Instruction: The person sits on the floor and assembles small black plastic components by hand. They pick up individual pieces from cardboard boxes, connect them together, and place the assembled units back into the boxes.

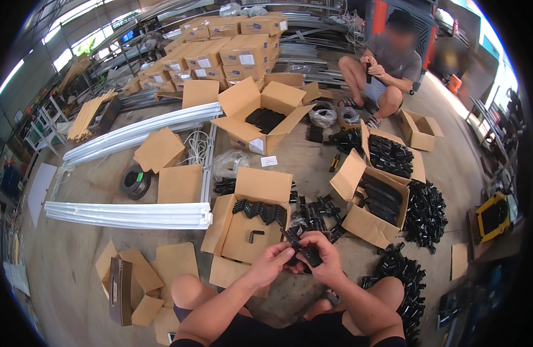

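Near the edge of the cardboard box (pixel 222 224), above floor (pixel 286 301) between knees (pixel 188 289), pinching black pieces (pixel 310 256) with left grip (pixel 275 261) and right grip (pixel 324 254).

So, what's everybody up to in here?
A seated person holds small black parts between the left hand and right hand; how many is hard to tell. Just beyond is an open carton with a row of black pieces and one loose piece. Heaps of black pieces lie to the right. Farther back, a crouching co-worker also holds something dark.
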